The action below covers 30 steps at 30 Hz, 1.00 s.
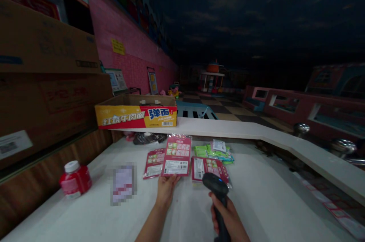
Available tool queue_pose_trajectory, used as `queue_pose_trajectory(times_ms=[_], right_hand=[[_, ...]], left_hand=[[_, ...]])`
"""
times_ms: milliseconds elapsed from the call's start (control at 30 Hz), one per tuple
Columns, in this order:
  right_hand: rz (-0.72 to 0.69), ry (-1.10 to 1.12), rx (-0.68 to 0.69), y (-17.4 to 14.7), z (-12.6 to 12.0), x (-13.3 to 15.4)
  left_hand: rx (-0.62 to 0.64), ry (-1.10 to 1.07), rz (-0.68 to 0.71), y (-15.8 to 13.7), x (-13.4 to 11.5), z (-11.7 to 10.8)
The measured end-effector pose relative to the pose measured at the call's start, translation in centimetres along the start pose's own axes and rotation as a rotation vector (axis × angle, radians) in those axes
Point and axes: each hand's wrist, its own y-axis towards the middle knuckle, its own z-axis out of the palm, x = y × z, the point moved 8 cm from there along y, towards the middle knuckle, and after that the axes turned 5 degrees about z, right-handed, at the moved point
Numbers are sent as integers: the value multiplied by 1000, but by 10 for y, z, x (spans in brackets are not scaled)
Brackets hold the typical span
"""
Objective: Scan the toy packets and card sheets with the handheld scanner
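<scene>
My left hand [165, 192] pinches the lower edge of a pink flat packet [177, 154] with small pictures and a white barcode label, tilted up toward me. Wrapped round the handle of a black barcode scanner [216, 185] is my right hand [225, 215]; a small blue light shows on the scanner's head. Behind the held packet, on its left, lies another pink packet [154, 164]. More pink packets [209, 167] lie just beyond the scanner, which partly hides them. Green packets [203, 151] with a small whitish packet [218, 145] on top are behind those.
On the white table [105, 219] stand a red bottle [75, 181] with a white cap and a blurred-out flat item [123, 183]. An open yellow and red carton [137, 116] rests on the raised white ledge [222, 129]. Large brown boxes [51, 93] are stacked at left.
</scene>
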Motion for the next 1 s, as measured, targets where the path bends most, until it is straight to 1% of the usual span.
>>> queue_pose_trajectory(times_ms=[100, 200, 367, 500, 600, 700, 767, 900, 1000], right_hand=[[-6, -42, -15, -3, 31, 0], [-24, -56, -31, 4, 48, -3], [-45, -81, -36, 13, 51, -5], [-36, -54, -41, 11, 49, -4], [-42, -34, -60, 11, 46, -3], [-32, 20, -78, 13, 34, -5], [-18, 85, -91, 14, 18, -6], [-9, 272, -102, 16, -29, -5], [2, 434, -43, 22, -64, -5]], left_hand=[[4, 2, 29, -4, -5, 3], [5, 2, 47, -9, -9, 7], [55, 51, 18, -12, -6, 14], [3, 14, 12, -8, -3, 7], [-11, -17, 14, -5, -1, 1], [-23, -12, 18, -3, 0, -4], [-40, -26, 29, -3, 0, -6], [-80, -82, 70, -4, -2, -8], [-132, -100, 106, -6, -2, -14]])
